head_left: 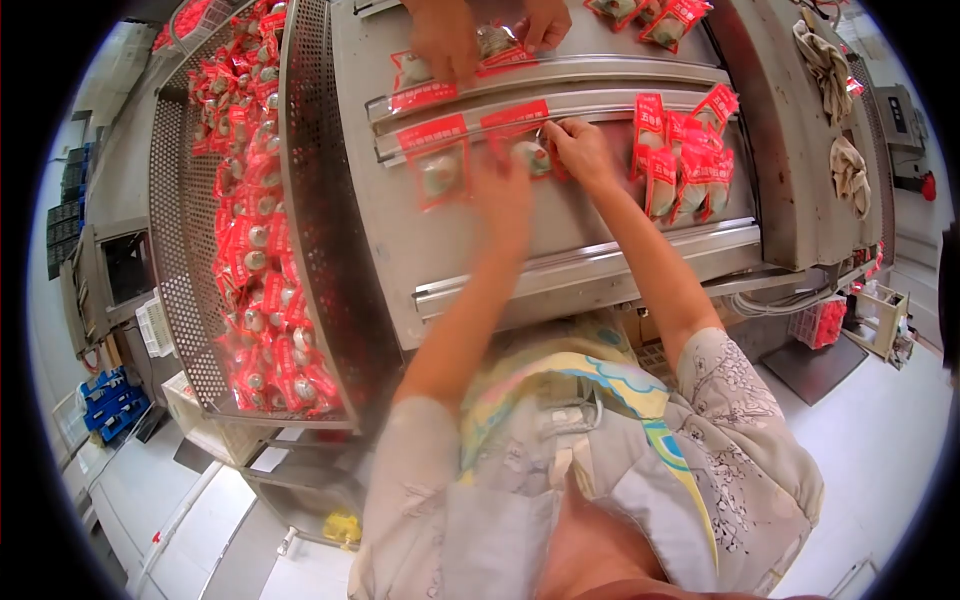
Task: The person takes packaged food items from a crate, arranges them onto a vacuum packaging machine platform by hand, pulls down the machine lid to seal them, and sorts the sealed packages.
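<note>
On the metal machine top, a red-and-clear plastic pouch [529, 153] with a pale greenish, egg-like item inside lies with its red end on a metal bar [575, 108]. My right hand [580, 152] pinches the right edge of this pouch. Motion smears my left hand [500, 195], which is over or beside the pouch's left side; its fingers cannot be made out. Left of it, a second pouch [438, 172] lies flat, red end also on the bar. To the right of my right hand sits a pile of filled red pouches [685, 160].
Across the machine, another person's hands [445, 45] handle pouches [495, 42] at a parallel bar. A perforated metal bin [315, 190] on the left holds many filled pouches [265, 235]. Gloves [850, 175] hang on the right-hand housing. An empty-looking bar [590, 262] runs nearest my body.
</note>
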{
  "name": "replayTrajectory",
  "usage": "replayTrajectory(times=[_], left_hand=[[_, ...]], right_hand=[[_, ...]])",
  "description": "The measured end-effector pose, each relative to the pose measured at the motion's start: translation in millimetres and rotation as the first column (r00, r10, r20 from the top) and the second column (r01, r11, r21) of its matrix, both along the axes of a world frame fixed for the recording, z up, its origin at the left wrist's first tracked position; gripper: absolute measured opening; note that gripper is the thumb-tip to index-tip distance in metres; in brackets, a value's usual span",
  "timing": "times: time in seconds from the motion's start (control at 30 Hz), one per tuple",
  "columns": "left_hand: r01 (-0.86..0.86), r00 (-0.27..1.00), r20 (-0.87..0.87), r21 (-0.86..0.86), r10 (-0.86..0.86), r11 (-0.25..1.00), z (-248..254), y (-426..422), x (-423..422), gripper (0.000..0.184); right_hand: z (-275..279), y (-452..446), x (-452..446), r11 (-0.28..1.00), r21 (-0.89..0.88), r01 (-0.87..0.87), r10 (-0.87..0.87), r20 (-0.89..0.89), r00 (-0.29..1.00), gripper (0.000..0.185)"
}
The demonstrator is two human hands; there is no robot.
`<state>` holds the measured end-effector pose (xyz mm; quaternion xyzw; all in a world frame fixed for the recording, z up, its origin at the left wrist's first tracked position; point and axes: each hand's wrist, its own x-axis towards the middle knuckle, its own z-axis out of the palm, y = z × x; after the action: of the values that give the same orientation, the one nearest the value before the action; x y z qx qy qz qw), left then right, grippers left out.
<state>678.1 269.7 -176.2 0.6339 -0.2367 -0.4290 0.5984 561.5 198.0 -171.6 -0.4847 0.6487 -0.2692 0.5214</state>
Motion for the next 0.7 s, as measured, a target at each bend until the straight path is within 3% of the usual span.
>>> replayTrajectory(times=[0.03,0.07,0.1,0.2,0.23,0.33,0.43,0.53,0.6,0.67,0.7], left_hand=[[-0.015,0.951,0.307,-0.107,0.047,0.994,12.5,9.4,-10.1,0.035],[0.005,0.807,0.577,-0.212,0.122,0.977,27.4,18.1,-14.8,0.041],[0.158,0.733,0.679,-0.213,0.029,0.964,40.0,23.7,-10.0,0.055],[0.415,0.294,0.952,-0.044,-0.087,0.909,44.1,19.8,0.9,0.052],[0.416,0.308,0.949,-0.074,-0.064,0.906,35.5,15.7,2.2,0.050],[0.425,0.360,0.932,-0.125,-0.040,0.896,13.8,4.3,8.2,0.044],[0.426,0.397,0.913,-0.096,-0.090,0.900,19.7,5.0,9.5,0.038],[0.413,0.345,0.936,-0.083,-0.072,0.907,19.3,8.5,4.5,0.039],[0.406,0.298,0.955,-0.121,-0.006,0.906,29.0,10.0,3.7,0.041],[0.469,0.382,0.923,-0.153,-0.043,0.870,31.8,18.3,2.3,0.043],[0.492,0.411,0.910,-0.165,-0.061,0.855,33.6,24.3,0.5,0.043]], right_hand=[[-1.6,1.1,-0.4,0.999,0.047,0.002,-0.007,0.100,0.995,0.025],[1.5,5.3,-0.2,0.996,-0.087,-0.008,0.006,-0.031,0.999,0.023],[8.0,11.8,0.4,0.975,-0.219,-0.037,0.001,-0.162,0.987,0.021],[20.5,5.7,8.7,0.801,-0.576,-0.163,-0.121,-0.422,0.899,0.019],[22.1,1.0,13.0,0.710,-0.670,-0.216,-0.183,-0.471,0.863,0.019],[18.8,-20.7,25.0,0.675,-0.637,-0.371,-0.047,-0.539,0.841,0.020],[32.5,-25.9,33.1,0.691,-0.634,-0.348,-0.008,-0.489,0.872,0.020],[53.8,-8.0,12.1,0.565,-0.769,-0.299,-0.155,-0.455,0.877,0.021],[77.6,17.5,-21.2,0.556,-0.761,-0.333,-0.277,-0.548,0.790,0.024],[93.8,39.3,-58.5,0.534,-0.754,-0.382,-0.434,-0.633,0.641,0.025],[91.8,45.0,-76.3,0.592,-0.704,-0.391,-0.394,-0.677,0.622,0.024]])
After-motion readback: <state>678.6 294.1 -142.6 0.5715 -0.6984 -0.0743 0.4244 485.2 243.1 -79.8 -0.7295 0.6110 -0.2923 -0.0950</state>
